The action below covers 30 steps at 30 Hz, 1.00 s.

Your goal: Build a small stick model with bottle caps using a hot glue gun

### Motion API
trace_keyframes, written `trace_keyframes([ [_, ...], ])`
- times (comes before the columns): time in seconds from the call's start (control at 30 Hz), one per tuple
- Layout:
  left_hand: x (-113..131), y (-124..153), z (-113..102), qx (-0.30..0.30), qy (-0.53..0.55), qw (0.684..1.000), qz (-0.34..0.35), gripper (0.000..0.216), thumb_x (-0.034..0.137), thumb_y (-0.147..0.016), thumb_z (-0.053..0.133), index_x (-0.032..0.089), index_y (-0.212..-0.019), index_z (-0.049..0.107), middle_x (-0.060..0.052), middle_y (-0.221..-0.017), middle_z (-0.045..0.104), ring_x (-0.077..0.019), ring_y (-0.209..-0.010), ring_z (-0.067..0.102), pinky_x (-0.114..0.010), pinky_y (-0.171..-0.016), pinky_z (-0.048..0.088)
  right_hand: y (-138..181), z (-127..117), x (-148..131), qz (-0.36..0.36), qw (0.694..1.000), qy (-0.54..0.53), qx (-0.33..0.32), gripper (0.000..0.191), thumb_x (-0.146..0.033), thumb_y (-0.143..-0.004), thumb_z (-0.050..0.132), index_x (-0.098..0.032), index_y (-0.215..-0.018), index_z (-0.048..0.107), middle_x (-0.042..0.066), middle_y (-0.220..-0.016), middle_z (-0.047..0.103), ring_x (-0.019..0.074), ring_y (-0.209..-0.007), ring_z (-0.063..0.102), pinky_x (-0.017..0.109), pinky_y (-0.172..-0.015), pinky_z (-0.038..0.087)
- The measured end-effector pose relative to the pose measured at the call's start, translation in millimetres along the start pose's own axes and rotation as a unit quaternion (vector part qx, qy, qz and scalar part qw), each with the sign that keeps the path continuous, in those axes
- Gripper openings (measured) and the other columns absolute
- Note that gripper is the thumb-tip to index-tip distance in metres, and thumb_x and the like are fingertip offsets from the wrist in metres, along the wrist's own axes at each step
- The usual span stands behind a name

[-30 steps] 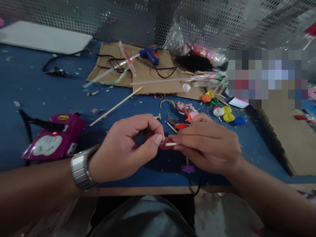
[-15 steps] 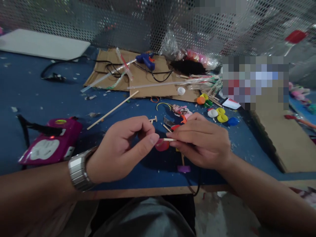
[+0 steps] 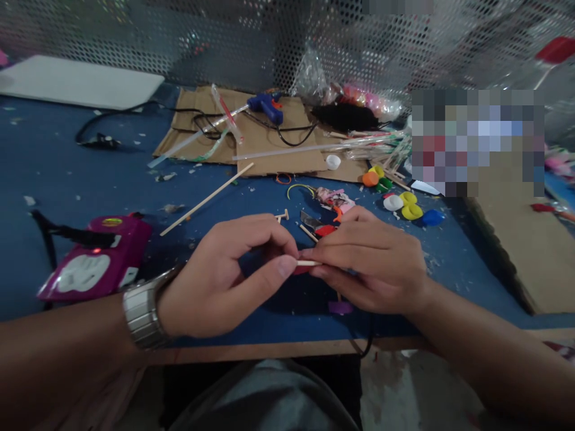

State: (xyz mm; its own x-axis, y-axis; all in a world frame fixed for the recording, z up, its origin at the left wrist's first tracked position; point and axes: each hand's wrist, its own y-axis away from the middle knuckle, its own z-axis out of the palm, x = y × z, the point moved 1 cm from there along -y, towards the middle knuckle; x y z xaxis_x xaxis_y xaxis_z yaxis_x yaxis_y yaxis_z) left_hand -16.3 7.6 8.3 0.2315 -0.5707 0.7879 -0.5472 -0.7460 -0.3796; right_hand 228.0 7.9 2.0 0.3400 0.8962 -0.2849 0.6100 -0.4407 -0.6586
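A stick (image 3: 309, 263) is held level over the near edge of the table (image 3: 67, 179). It is pinched at one end by thumb and forefinger of the left hand (image 3: 220, 281) and at the other by the closed fingers of the right hand (image 3: 372, 263), with a red piece (image 3: 302, 270) pressed just beneath. The two are judged brought together but not shown joined, the glue gun (image 3: 265, 105) lying well apart. The meeting point is covered by fingers, and it cannot be told whether the purple piece (image 3: 340, 307) below the right hand is held.

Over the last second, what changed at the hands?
Little. The left hand slid its thumb back against the short stick, hiding most of the red cap. The right hand still pinches the stick. The purple piece, long skewer and glue gun stayed put.
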Motion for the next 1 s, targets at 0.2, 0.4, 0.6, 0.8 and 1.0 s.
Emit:
trace_keyframes([
  [0.2, 0.2, 0.1, 2.2, -0.034, 0.033, 0.998, 0.04, 0.021, 0.01, -0.106, 0.059, 0.019, -0.092, 0.071, 0.0, -0.083, 0.073, -0.0119, -0.076, 0.066, -0.023, -0.075, 0.053, 0.5, 1.9, 0.2, -0.013, 1.0, -0.015, 0.007, 0.005, -0.02, -0.107, 0.077, -0.017, -0.108, 0.08, 0.006, -0.095, 0.09, 0.016, -0.083, 0.084, 0.035, -0.079, 0.055],
  [0.4, -0.7, 0.9, 2.0, -0.06, 0.078, 0.994, 0.048, 0.024, 0.014, -0.109, 0.057, 0.018, -0.09, 0.071, -0.001, -0.081, 0.071, -0.0131, -0.076, 0.065, -0.023, -0.074, 0.053, -0.6, 2.5, 0.9, -0.028, 0.999, -0.021, 0.011, 0.009, -0.021, -0.11, 0.073, -0.015, -0.108, 0.08, 0.007, -0.093, 0.09, 0.0161, -0.082, 0.084, 0.036, -0.077, 0.055],
  [0.6, 1.5, 1.0, 3.4, -0.055, 0.047, 0.996, 0.044, 0.026, 0.01, -0.106, 0.053, 0.018, -0.085, 0.068, 0.0, -0.079, 0.068, -0.0107, -0.074, 0.062, -0.021, -0.075, 0.052, -1.0, 3.5, 1.4, -0.022, 0.999, -0.035, 0.009, 0.006, -0.02, -0.106, 0.078, -0.014, -0.105, 0.079, 0.008, -0.092, 0.089, 0.0169, -0.08, 0.083, 0.037, -0.075, 0.053],
  [0.8, 0.6, 0.1, 2.8, -0.033, 0.029, 0.998, 0.035, 0.012, 0.017, -0.105, 0.063, 0.018, -0.094, 0.068, 0.001, -0.085, 0.07, -0.01, -0.077, 0.064, -0.02, -0.076, 0.052, -0.2, 3.3, 0.4, -0.015, 0.999, -0.031, -0.004, 0.006, -0.019, -0.106, 0.076, -0.014, -0.104, 0.078, 0.008, -0.089, 0.088, 0.0175, -0.079, 0.082, 0.038, -0.074, 0.053],
  [1.0, -2.5, 1.1, 6.9, 0.003, -0.021, 0.999, 0.026, 0.005, 0.018, -0.1, 0.074, 0.02, -0.098, 0.07, 0.002, -0.085, 0.072, -0.0104, -0.074, 0.065, -0.021, -0.072, 0.053, 1.4, 7.5, 1.6, -0.031, 0.999, -0.024, -0.014, 0.008, -0.021, -0.106, 0.077, -0.014, -0.102, 0.077, 0.008, -0.089, 0.087, 0.0182, -0.078, 0.082, 0.038, -0.072, 0.053],
])
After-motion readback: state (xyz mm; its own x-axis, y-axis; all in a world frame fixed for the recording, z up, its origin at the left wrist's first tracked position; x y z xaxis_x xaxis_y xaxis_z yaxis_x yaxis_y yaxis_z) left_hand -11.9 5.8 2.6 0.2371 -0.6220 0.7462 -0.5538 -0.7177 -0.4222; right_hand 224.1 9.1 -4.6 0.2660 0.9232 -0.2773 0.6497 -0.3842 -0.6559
